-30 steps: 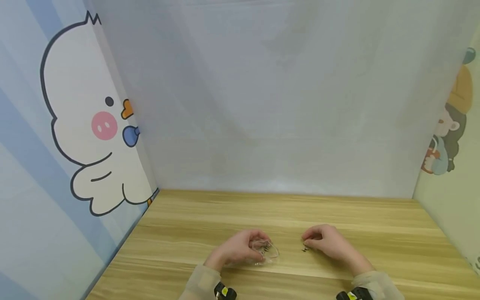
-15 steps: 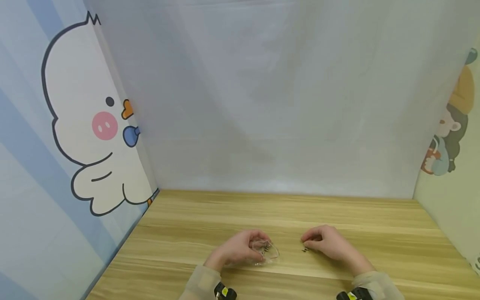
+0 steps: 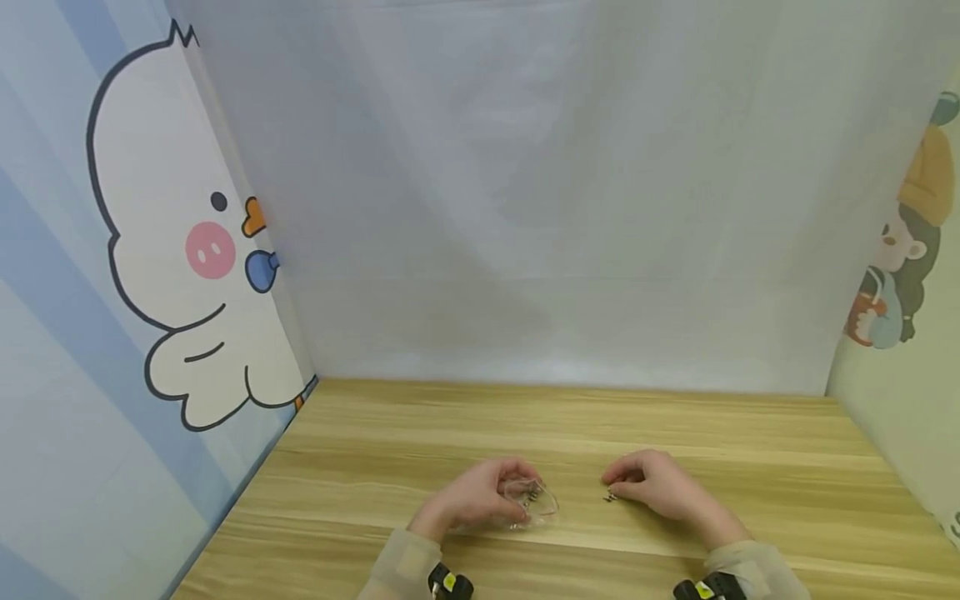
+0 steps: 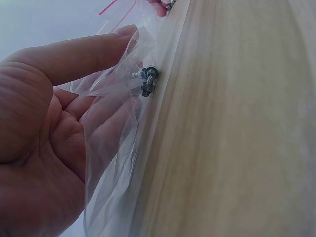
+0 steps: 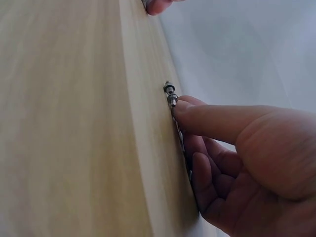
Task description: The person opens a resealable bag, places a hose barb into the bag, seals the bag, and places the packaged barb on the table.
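My left hand [image 3: 480, 497] holds a clear plastic zip bag [image 3: 550, 505] on the table. Several small metal screws with dark collars [image 4: 149, 80] show through the film in the left wrist view, near the thumb tip. To the right, my right hand [image 3: 663, 485] is low over the table with its fingers curled. Its thumb and forefinger pinch at a few similar small screws [image 5: 170, 94], which protrude past the thumb tip in the right wrist view. Their exact number and the contact behind the thumb are hidden.
Both hands work over a wood-grain table [image 3: 420, 417]. A pale grey sheet [image 3: 555, 208] hangs behind it. Printed cartoon panels stand on both sides, a white bird [image 3: 172, 242] at left and a child figure [image 3: 896, 242] at right. Each wrist wears a black camera.
The small screws at my right fingertips have shifted slightly. Both hands stay almost in the same place, and the bag has hardly moved.
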Motion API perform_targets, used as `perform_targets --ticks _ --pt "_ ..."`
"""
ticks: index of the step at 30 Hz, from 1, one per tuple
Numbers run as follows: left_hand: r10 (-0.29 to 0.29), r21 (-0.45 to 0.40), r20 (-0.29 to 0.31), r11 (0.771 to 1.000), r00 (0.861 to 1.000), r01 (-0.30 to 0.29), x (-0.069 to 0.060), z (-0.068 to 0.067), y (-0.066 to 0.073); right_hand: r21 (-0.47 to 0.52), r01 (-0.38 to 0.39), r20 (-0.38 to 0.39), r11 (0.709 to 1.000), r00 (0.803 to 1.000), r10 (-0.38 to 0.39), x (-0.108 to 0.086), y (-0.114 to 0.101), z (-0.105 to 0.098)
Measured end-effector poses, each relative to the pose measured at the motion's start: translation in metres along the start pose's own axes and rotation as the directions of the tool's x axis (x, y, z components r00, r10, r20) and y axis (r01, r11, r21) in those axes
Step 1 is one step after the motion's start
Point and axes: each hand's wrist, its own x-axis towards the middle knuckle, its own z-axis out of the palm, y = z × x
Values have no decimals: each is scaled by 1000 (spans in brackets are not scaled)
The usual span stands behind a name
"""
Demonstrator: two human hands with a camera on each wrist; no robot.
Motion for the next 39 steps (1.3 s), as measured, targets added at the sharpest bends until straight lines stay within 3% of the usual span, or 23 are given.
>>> perform_targets --ticks 39 --pt "-2 15 2 1000 1000 2 3 -1 0 -7 39 -8 999 999 -39 0 4 -1"
